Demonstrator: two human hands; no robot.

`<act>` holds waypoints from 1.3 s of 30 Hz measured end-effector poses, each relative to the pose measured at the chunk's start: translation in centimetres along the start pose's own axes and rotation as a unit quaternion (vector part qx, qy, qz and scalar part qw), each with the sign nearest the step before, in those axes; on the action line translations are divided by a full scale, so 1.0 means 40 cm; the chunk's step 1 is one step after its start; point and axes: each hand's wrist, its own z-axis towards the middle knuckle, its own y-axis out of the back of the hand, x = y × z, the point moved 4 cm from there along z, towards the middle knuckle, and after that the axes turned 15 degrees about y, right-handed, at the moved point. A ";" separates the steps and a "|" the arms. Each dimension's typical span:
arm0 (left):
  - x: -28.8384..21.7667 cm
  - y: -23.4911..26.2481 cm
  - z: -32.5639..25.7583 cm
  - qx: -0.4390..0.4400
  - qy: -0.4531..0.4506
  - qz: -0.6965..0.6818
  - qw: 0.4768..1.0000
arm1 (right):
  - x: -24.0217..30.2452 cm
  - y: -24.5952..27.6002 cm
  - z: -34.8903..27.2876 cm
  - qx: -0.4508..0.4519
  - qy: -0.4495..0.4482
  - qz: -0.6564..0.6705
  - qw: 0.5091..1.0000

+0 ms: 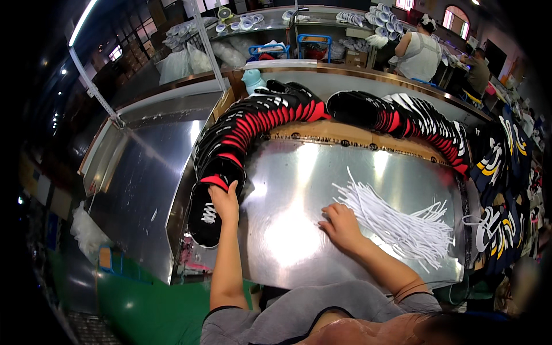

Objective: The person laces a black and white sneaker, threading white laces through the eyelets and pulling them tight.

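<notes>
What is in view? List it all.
Uppers: many, black and red, two rows, table's left and back.
Laces: many, white, table's right.
Table: one, silver, centre.
Side table: one, silver, left.
Cardboard: uncounted, brown, by back row.
Dark uppers: several, navy, yellow, white, right edge.
Object: one, pale blue, behind left row.
Bag: one, whitish, lower left.
Fan: one, green, back.
Stacks: several, white, back.
People: two, white and dark clothing, back right.
Left hand: one, bare, on nearest upper.
Right hand: one, bare, by laces.
</notes>
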 end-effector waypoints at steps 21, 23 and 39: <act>-0.069 -0.266 0.182 0.017 0.245 -0.085 0.966 | -0.581 -0.177 0.723 -0.141 -0.133 -0.119 0.974; -0.083 -0.263 0.171 0.028 0.249 -0.102 0.963 | -0.546 -0.142 0.716 -0.129 -0.097 -0.127 0.979; -0.201 0.192 0.243 0.047 0.168 -0.427 0.887 | -0.093 0.186 0.874 -0.197 0.161 -0.149 0.956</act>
